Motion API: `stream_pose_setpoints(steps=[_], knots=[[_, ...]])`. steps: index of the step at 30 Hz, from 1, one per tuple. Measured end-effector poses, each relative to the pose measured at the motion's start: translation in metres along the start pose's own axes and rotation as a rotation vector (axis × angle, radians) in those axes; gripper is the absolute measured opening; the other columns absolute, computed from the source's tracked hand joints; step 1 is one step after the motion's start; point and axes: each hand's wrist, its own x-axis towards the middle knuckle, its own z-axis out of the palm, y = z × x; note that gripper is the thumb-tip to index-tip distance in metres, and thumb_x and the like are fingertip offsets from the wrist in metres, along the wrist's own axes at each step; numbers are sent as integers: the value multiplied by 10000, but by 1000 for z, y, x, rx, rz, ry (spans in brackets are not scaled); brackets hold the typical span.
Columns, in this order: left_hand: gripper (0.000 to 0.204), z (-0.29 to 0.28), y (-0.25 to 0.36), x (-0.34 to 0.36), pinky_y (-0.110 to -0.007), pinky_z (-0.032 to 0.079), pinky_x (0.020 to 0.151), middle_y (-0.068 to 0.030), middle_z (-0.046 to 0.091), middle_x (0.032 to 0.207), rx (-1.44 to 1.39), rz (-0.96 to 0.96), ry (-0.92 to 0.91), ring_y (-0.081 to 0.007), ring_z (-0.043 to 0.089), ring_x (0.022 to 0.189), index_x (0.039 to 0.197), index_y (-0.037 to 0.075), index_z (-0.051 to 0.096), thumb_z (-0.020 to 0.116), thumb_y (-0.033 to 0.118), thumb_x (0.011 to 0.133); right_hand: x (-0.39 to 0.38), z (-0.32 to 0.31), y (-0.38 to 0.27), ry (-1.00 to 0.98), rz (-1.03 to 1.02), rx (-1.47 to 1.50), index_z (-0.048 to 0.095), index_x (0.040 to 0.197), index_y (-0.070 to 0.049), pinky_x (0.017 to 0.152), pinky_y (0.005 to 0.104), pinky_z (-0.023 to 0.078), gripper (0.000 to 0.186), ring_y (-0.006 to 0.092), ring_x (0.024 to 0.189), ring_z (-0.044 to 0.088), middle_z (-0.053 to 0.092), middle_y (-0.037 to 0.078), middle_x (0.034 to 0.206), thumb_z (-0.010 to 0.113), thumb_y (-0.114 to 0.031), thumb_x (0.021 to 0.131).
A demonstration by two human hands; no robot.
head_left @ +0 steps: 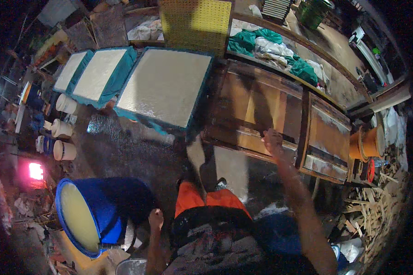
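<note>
My right hand (pixel 273 141) is stretched forward over the near part of a wooden tray-like table top (pixel 261 101), which looks wet and brown. Its fingers are curled in, and whatever they may hold cannot be made out. Low beside my body, my left hand (pixel 156 219) is closed in a loose fist with nothing visible in it. To its left stands a large blue barrel (pixel 119 192) holding pale yellow liquid (pixel 78 213). Ahead on the left, a wide frame lined with green cloth holds a smooth whitish mass (pixel 165 82); similar whitish-filled frames (pixel 98 73) stand beyond it.
A second wooden tray (pixel 328 137) adjoins on the right, near orange buckets (pixel 374 141) and a wood-scrap pile (pixel 376 208). A yellow perforated board (pixel 196 23) stands behind; green and white cloths (pixel 275 48) lie beyond. White buckets (pixel 64 150) line the left. The dark floor (pixel 119 156) looks wet.
</note>
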Motion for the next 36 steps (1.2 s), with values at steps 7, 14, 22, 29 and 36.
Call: stream_pose_setpoints(steps=[7, 14, 22, 29, 36], knots=[[295, 44, -123, 25, -457, 500, 743, -205, 674, 831, 13, -103, -336, -379, 652, 802, 858, 4, 659, 529, 265, 904, 12, -6, 8, -308, 226, -72, 603, 1063, -20, 859, 479, 467, 267, 357, 956, 598, 610, 195, 997, 605, -188, 856], [247, -24, -122, 158, -426, 509, 667, -151, 683, 800, -788, -702, -453, -316, 658, 716, 943, 13, 662, 563, 234, 896, 118, -60, -210, 30, 54, 365, 585, 1158, -7, 841, 516, 480, 347, 386, 991, 613, 651, 216, 1018, 587, -171, 852], [213, -151, 121, 311, -283, 472, 571, -46, 653, 779, -318, -113, -439, -98, 606, 698, 950, 35, 653, 527, 206, 955, 194, 87, -271, -137, 461, 235, 488, 1267, -5, 908, 503, 462, 417, 448, 1087, 556, 540, 291, 1202, 496, -114, 865], [169, -198, 169, 319, -234, 425, 523, -19, 603, 760, -623, -260, -440, -83, 538, 611, 958, 34, 609, 553, 192, 942, 211, 115, -278, -9, 648, 264, 561, 1218, -68, 943, 490, 455, 358, 404, 1201, 518, 537, 261, 1267, 499, -201, 892], [231, -175, 15, 341, -342, 526, 731, -85, 682, 905, -566, -179, -445, -223, 657, 786, 1048, 9, 616, 566, 182, 903, 229, 100, -290, -280, 905, 601, 585, 1212, -67, 948, 498, 450, 412, 385, 1143, 556, 597, 196, 1207, 496, -335, 912]])
